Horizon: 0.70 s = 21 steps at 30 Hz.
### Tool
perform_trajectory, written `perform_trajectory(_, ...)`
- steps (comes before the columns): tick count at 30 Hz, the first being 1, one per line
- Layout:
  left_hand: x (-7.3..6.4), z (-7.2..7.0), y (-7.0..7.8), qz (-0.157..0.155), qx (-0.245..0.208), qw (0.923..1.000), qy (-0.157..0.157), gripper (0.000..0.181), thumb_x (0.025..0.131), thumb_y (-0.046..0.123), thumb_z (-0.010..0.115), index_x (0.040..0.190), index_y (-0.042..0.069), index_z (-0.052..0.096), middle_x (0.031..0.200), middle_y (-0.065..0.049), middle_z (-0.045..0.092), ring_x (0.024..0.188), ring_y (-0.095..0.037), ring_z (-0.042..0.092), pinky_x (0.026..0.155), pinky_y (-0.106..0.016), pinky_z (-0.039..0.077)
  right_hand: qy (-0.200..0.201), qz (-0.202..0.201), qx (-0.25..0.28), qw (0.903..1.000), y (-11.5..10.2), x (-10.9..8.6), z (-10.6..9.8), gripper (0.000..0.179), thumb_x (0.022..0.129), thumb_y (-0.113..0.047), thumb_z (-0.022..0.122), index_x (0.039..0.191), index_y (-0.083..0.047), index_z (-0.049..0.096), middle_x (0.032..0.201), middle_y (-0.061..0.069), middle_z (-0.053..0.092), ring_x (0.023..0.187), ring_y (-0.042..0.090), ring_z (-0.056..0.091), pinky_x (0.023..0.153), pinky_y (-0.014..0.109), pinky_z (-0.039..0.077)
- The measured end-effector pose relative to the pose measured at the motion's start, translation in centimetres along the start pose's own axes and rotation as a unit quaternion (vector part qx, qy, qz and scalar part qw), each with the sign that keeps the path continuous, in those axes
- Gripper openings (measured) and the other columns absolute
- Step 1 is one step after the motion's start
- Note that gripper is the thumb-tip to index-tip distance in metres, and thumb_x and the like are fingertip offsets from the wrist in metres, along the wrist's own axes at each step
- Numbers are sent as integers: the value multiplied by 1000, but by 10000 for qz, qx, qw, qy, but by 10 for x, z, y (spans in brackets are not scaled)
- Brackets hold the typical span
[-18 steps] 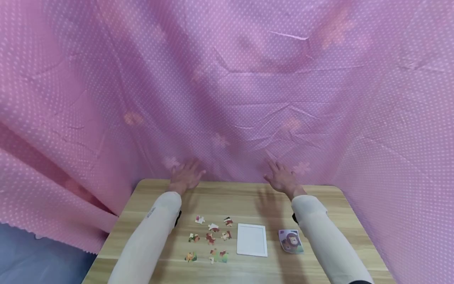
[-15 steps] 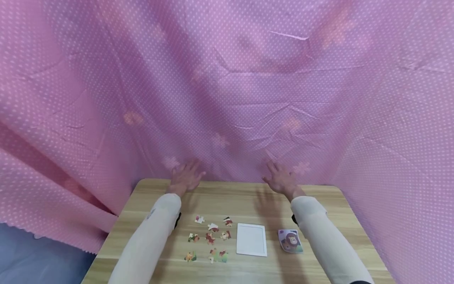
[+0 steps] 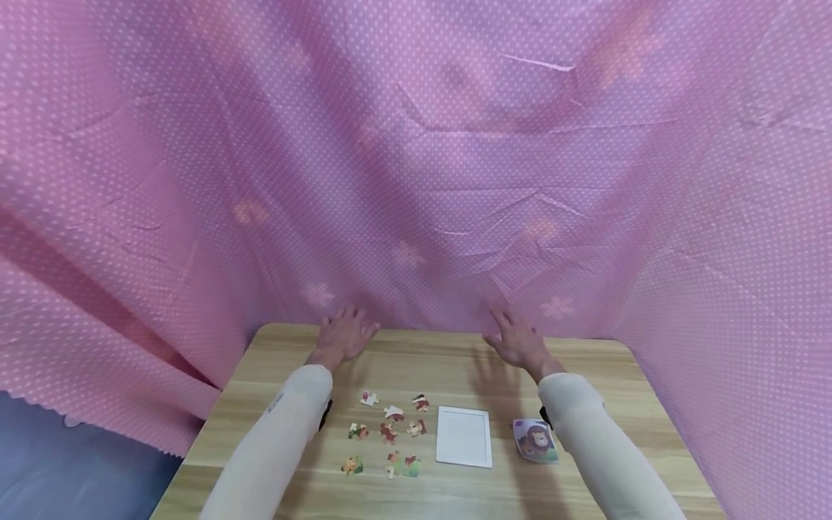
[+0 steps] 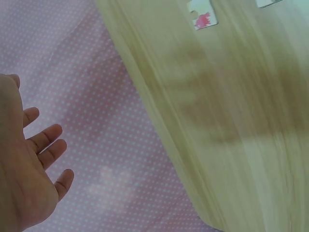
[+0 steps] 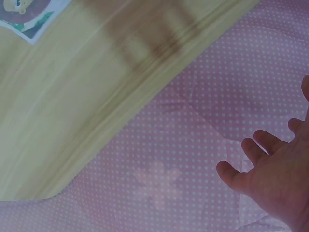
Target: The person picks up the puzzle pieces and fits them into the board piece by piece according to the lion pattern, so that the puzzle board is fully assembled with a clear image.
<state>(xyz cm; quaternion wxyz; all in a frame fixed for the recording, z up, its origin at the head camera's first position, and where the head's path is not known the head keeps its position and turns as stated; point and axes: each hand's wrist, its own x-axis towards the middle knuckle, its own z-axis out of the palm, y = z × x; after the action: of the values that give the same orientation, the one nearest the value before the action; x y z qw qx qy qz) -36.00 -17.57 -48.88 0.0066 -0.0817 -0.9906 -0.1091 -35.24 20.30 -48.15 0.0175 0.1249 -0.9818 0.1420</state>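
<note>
My left hand point(image 3: 342, 336) reaches over the far edge of the table, fingers spread and holding nothing. My right hand point(image 3: 518, 342) does the same farther right, its fingers apart and its shadow falling on the wood. Between the forearms lie several loose jigsaw pieces point(image 3: 388, 432). To their right is a white rectangular puzzle frame point(image 3: 464, 437). A square picture card point(image 3: 536, 440) with a lion on it lies beside the right forearm. In the left wrist view, a puzzle piece point(image 4: 203, 14) with a pink figure shows near the top.
The light wooden table point(image 3: 416, 361) has rounded far corners. A pink dotted curtain point(image 3: 416, 180) hangs behind it and along both sides, close to the fingertips. Blue fabric point(image 3: 78, 462) shows at the lower left.
The head view has shifted slightly, so the table contents appear a little right. Both hands appear slightly lower in the view, fingers still spread. The pieces, frame and card keep their arrangement.
</note>
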Motion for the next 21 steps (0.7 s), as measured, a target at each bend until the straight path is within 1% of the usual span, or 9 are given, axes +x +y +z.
perform_trajectory(3, -6, 4, 0, -30, 27, 10000, -44, 76, 97, 65, 24, 150, 12, 31, 156, -18, 28, 144, -39, 26, 112, -65, 17, -23, -14, -10, 10000, 0, -3, 4, 70, 97, -47, 49, 155, -21, 21, 159, 19, 22, 141, 47, 27, 103, 75, 20)
perform_trajectory(6, -10, 7, 0, -33, -17, 10000, -62, 72, 98, 62, 27, 149, 12, 33, 156, -18, 28, 144, -39, 26, 112, -66, 17, -19, -14, -36, 10000, -1, -5, 7, 69, 97, -48, 48, 155, -21, 21, 158, 18, 23, 141, 46, 28, 103, 73, 23)
perform_trajectory(10, -14, 12, -4, 26, -138, 9999, -25, 68, 99, 58, 30, 149, 12, 33, 157, -19, 27, 144, -40, 26, 112, -66, 15, 130, -21, -22, 9999, -4, -10, 12, 69, 96, -46, 50, 154, -19, 24, 155, 21, 29, 137, 48, 34, 102, 71, 28)
perform_trajectory(12, -15, 15, -6, 59, -154, 9999, -44, 69, 99, 58, 30, 149, 12, 33, 157, -20, 26, 144, -41, 26, 112, -66, 16, 174, -7, -1, 9998, -6, -14, 15, 68, 96, -45, 52, 153, -19, 26, 153, 22, 32, 135, 48, 36, 101, 71, 30)
perform_trajectory(16, -20, 18, -8, 52, -220, 9997, -95, 68, 99, 58, 31, 150, 14, 32, 158, -17, 26, 144, -39, 27, 112, -65, 17, 160, 65, 110, 9998, -9, -20, 22, 66, 96, -45, 52, 152, -19, 29, 150, 23, 37, 133, 47, 40, 99, 71, 32)
perform_trajectory(19, -24, 21, -10, 62, -238, 9997, -30, 67, 98, 59, 31, 151, 16, 31, 157, -16, 28, 144, -37, 28, 112, -65, 18, 206, 82, 200, 9996, -13, -24, 26, 65, 96, -44, 52, 152, -21, 29, 148, 23, 38, 132, 46, 41, 98, 71, 33)
perform_trajectory(21, -27, 24, -11, 115, -272, 9995, 59, 66, 98, 58, 32, 149, 16, 34, 155, -16, 32, 142, -38, 31, 111, -65, 20, 272, 100, 228, 9993, -15, -27, 30, 65, 96, -44, 53, 152, -22, 28, 148, 24, 39, 132, 47, 42, 97, 72, 33)
